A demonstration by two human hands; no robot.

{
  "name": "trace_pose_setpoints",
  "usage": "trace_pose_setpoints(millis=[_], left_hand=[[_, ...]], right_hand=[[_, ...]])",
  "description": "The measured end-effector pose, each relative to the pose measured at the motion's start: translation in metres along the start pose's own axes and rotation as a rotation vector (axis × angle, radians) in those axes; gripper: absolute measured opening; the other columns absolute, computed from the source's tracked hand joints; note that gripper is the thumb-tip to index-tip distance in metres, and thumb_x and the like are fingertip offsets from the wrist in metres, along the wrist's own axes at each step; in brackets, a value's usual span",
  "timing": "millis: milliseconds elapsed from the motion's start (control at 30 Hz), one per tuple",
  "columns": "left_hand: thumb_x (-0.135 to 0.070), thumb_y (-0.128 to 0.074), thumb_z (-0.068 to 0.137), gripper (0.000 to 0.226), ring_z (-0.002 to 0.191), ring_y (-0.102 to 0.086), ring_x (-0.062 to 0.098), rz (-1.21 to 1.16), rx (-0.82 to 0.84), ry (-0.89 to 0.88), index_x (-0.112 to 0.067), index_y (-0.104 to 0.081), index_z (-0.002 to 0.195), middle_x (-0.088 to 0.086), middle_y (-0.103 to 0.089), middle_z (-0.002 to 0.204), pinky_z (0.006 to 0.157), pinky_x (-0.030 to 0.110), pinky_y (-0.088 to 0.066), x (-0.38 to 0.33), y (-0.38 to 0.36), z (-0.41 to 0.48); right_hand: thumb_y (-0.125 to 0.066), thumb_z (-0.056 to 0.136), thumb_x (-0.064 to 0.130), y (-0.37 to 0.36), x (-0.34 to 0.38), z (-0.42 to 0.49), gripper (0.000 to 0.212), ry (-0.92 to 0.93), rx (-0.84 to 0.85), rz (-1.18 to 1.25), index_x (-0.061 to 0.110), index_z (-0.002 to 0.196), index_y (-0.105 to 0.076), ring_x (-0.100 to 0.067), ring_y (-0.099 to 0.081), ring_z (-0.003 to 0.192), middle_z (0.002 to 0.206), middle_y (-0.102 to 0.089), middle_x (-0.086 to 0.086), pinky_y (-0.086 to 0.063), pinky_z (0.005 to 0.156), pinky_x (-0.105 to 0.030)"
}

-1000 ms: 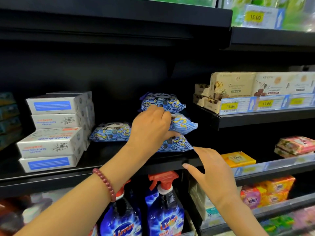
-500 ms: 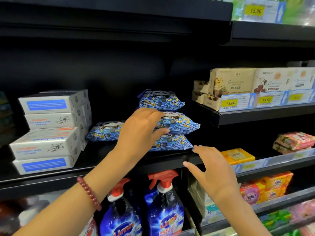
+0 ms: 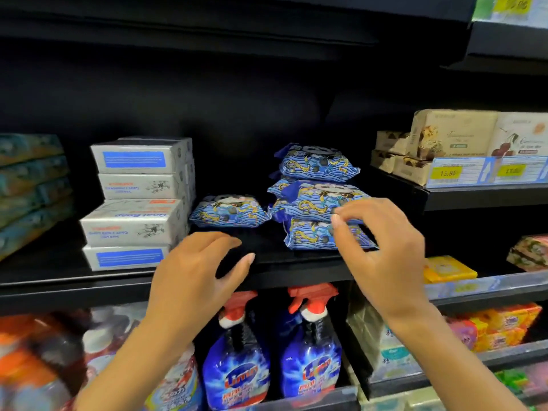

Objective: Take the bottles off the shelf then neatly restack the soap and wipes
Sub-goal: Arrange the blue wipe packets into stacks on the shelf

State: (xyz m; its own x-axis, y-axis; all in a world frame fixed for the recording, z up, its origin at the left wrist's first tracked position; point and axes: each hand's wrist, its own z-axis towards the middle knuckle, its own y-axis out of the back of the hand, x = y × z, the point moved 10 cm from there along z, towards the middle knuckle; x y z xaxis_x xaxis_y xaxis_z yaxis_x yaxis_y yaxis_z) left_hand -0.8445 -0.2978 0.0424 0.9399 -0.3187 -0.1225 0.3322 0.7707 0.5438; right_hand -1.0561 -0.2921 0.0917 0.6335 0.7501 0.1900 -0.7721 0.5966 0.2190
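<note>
Left hand point(image 3: 201, 280) and right hand point(image 3: 382, 247) hover spread, empty, before the wipe stack point(image 3: 317, 166); packs look soft, slippery: grip their ends

The left hand point(image 3: 192, 277) and the right hand point(image 3: 388, 256) are showing bare, and the forearms point(image 3: 139, 354) are showing bare too, right down to the lower edge of the view. The fingers point(image 3: 207, 242) are looking slim and smooth, and the nails point(image 3: 250, 258) are showing short and rounded — pale, with a faint natural sheen where the light is catching them.
</note>
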Motion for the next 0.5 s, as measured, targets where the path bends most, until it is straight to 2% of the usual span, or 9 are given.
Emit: trace_pose_setpoints(millis=[67,133,200,267,367,433,500], left_hand=[[-0.05,-0.049,0.083,0.045,0.081,-0.067,0.02,0.041,0.049,0.026,-0.014,-0.074,0.087,-0.002,-0.071,0.087,0.065,0.025,-0.05,0.014,0.002,-0.014],[-0.051,-0.05,0.083,0.046,0.083,-0.068,0.019,0.05,0.074,0.016,-0.013,-0.075,0.088,-0.002,-0.071,0.089,0.068,0.026,-0.051,0.022,0.002,-0.022],[-0.051,-0.052,0.082,0.045,0.084,-0.068,0.018,0.032,0.07,0.007,-0.013,-0.075,0.09,-0.001,-0.071,0.091,0.073,0.024,-0.049,0.028,0.001,-0.026],[-0.05,-0.054,0.081,0.044,0.083,-0.068,0.018,0.004,0.048,0.017,-0.013,-0.076,0.089,-0.001,-0.072,0.09,0.073,0.023,-0.048,0.032,0.001,-0.027],[-0.051,-0.054,0.08,0.044,0.083,-0.068,0.016,-0.013,0.036,0.027,-0.014,-0.076,0.089,-0.003,-0.072,0.089,0.069,0.026,-0.053,0.032,0.002,-0.027],[-0.052,-0.054,0.079,0.044,0.082,-0.068,0.016,-0.022,0.021,0.025,-0.015,-0.076,0.088,-0.004,-0.072,0.088,0.067,0.025,-0.054,0.033,0.003,-0.027],[-0.052,-0.054,0.078,0.044,0.082,-0.066,0.014,-0.028,-0.002,0.015,-0.015,-0.076,0.087,-0.004,-0.072,0.087,0.067,0.023,-0.052,0.033,0.004,-0.026]], right_hand=[[-0.055,0.086,0.019,-0.031,0.028,0.015,0.02,0.059,0.045,0.086,0.005,0.074,-0.063,-0.02,-0.059,0.075,0.075,-0.064,-0.002,-0.045,0.071,-0.029],[-0.056,0.085,0.021,-0.068,0.049,0.029,0.017,0.085,0.145,0.118,0.007,0.079,-0.062,-0.021,-0.059,0.079,0.079,-0.064,-0.002,-0.045,0.069,-0.033],[-0.057,0.085,0.024,-0.117,0.056,0.036,0.02,0.029,0.359,0.064,0.01,0.097,-0.063,-0.02,-0.057,0.094,0.096,-0.064,-0.001,-0.047,0.076,-0.038],[-0.057,0.089,0.027,-0.17,0.048,0.034,0.034,-0.014,0.631,-0.109,0.011,0.119,-0.055,-0.022,-0.05,0.112,0.118,-0.058,-0.004,-0.045,0.088,-0.041],[-0.058,0.09,0.036,-0.224,0.025,0.02,0.049,-0.082,0.958,-0.351,0.01,0.13,-0.045,-0.028,-0.045,0.12,0.13,-0.048,-0.009,-0.044,0.092,-0.039],[-0.059,0.09,0.038,-0.242,0.014,0.012,0.055,-0.104,1.03,-0.399,0.01,0.133,-0.041,-0.029,-0.044,0.122,0.132,-0.046,-0.011,-0.043,0.092,-0.039],[-0.058,0.09,0.037,-0.246,0.013,0.009,0.055,-0.08,0.997,-0.42,0.009,0.134,-0.04,-0.029,-0.043,0.123,0.132,-0.047,-0.012,-0.041,0.093,-0.037]])
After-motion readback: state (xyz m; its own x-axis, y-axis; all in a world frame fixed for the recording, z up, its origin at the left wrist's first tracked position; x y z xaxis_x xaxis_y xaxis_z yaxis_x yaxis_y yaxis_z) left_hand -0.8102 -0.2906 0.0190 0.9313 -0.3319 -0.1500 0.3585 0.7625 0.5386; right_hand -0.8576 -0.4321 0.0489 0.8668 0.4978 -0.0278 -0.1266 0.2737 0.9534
